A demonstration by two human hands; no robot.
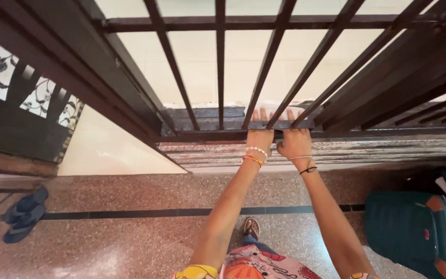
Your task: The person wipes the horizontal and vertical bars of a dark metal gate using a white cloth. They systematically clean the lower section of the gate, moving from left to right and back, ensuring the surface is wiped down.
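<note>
While both grip gate rail (pixel 233 124): left hand (pixel 259 135), right hand (pixel 295 139).

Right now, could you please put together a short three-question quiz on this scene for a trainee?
1. True or false: both hands rest on the lower horizontal rail of the barred gate.
2. Which lies on the floor to the person's left? A) a pair of blue slippers B) a bucket C) a broom
3. Fill in: to the person's right stands a teal ____.

Key
1. True: the left hand and the right hand lie side by side on the rail, fingers over its far edge.
2. A: the blue slippers lie on the speckled floor.
3. Suitcase.
</note>
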